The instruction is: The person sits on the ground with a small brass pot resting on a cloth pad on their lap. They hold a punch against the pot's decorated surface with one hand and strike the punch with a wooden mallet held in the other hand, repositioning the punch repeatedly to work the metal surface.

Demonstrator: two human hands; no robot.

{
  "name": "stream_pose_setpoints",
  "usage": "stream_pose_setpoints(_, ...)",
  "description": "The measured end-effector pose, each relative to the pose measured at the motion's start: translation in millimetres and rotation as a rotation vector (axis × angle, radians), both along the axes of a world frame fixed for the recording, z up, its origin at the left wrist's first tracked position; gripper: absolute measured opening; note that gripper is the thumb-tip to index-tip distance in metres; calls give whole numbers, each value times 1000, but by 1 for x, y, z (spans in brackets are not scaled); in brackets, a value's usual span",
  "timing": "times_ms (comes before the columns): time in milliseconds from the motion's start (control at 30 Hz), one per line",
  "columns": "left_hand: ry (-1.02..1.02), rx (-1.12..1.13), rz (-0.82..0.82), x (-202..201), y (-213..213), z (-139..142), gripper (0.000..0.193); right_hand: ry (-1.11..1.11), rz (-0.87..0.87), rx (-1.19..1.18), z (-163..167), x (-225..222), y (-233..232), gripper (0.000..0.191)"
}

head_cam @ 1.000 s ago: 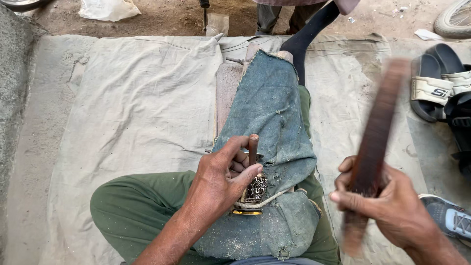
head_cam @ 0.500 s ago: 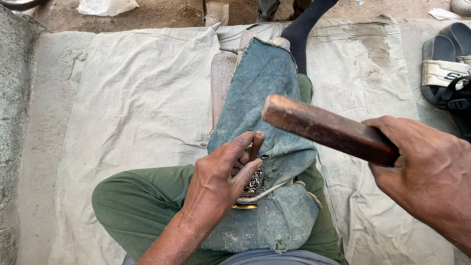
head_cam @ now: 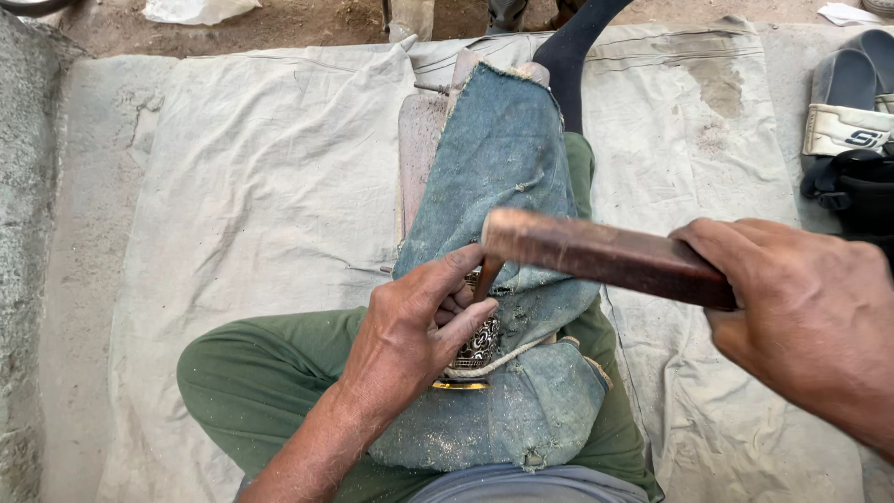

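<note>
Grey cloth (head_cam: 261, 186) underneath; left hand (head_cam: 410, 335) pinches chisel (head_cam: 486, 278), right hand (head_cam: 801, 307) clasps wooden mallet (head_cam: 596, 253) touching chisel top.

Worn wooden mallet (head_cam: 605, 259); frayed, dusty denim cloth (head_cam: 507, 158).

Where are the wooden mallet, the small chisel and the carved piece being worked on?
wooden mallet (head_cam: 596, 256): head view, middle of its long brown bar.
chisel (head_cam: 486, 278): head view, shaft above the left-hand fingers.
carved piece (head_cam: 477, 345): head view, patterned surface beside the thumb.

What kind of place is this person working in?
Probably an informal ground-level craft workspace outdoors: a pale canvas sheet spread over bare dirt ground, sandals alongside, a dusty blue denim lap cloth.
</note>
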State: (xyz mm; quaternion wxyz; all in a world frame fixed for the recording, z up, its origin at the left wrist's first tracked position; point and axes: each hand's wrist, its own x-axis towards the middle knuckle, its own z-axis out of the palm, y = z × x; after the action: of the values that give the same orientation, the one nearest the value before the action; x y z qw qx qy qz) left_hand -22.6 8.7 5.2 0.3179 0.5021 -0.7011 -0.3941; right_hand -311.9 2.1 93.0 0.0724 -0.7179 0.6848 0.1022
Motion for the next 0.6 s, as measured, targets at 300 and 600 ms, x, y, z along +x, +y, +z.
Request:
stream_pose_setpoints(300, 29, -9, -82, 4, -5, 4, 57, -155, 13, -161, -21, -7, 12, 43)
stream_pose_setpoints(600, 11, -37, -141, 7, -11, 7, 56, -153, -135, -114, -19, -5, 15, 37)
